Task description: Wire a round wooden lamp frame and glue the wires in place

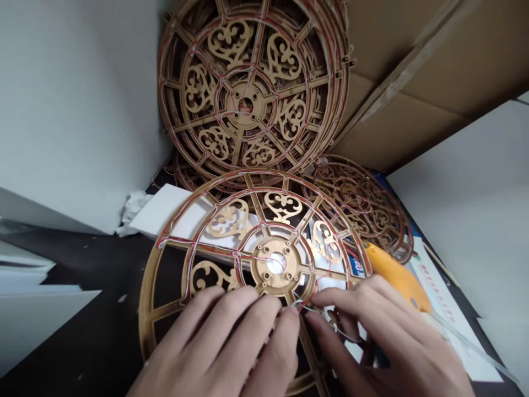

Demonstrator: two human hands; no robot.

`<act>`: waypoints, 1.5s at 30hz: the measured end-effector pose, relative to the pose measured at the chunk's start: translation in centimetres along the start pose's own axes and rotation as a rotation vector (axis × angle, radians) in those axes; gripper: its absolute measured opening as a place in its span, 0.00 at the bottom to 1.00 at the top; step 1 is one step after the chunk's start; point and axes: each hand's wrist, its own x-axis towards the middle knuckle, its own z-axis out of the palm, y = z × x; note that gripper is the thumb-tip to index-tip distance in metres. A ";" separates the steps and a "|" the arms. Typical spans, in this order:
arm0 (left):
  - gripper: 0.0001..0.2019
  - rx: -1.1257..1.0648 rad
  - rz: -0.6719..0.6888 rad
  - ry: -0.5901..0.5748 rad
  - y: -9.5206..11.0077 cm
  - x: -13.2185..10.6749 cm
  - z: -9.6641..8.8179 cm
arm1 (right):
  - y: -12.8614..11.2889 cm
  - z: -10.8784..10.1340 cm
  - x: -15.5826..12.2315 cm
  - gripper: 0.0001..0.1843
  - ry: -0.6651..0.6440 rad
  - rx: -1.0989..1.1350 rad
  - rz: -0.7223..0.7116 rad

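Note:
A round gold wooden wheel frame (165, 242) with scrollwork cutouts and thin red and white wire along its spokes lies flat in front of me. My left hand (231, 342) rests on its near part, fingers together and bent down against a spoke just below the hub (276, 264). My right hand (380, 336) meets it from the right, thumb and forefinger pinched on the thin wire (308, 309) near the hub. An orange tool (397, 275) lies behind the right hand; whether the hand grips it is hidden.
A stack of like wheels (252, 88) leans upright against the wall behind. Another wheel (363, 204) lies flat at the right. Cardboard (433, 71) stands at the back right. White foam sheets (41, 309) lie on the dark table at left, papers (450, 320) at right.

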 end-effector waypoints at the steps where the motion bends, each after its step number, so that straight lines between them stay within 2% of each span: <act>1: 0.17 -0.020 -0.005 -0.020 -0.2 0.2 -0.3 | -0.1 -0.1 0.1 0.05 -0.001 0.004 -0.007; 5: 0.10 -0.100 -0.007 -0.032 -0.8 1.3 -1.4 | -0.1 -0.1 -0.3 0.06 0.021 0.018 -0.026; 11: 0.08 -0.146 -0.081 -0.215 -0.7 3.4 -2.3 | 0.0 0.6 -1.6 0.07 0.029 0.043 -0.026; 18: 0.07 -0.352 -0.162 -0.342 -1.0 6.5 -2.2 | 0.1 0.8 -2.5 0.09 0.038 0.083 -0.033; 22: 0.02 -0.483 -0.233 -0.376 -1.0 7.7 -1.6 | 0.2 0.8 -2.8 0.04 0.042 0.078 -0.020; 29: 0.07 -0.522 -0.206 -0.390 -0.9 7.7 -1.0 | 0.4 0.8 -2.5 0.04 0.031 0.095 0.020; 39: 0.07 -0.480 -0.198 -0.413 -1.1 7.4 -1.2 | 0.0 0.7 -1.7 0.06 0.028 0.056 0.018; 45: 0.07 -0.469 -0.183 -0.400 -1.1 7.4 -1.1 | 0.2 1.2 -1.6 0.04 0.003 0.014 0.006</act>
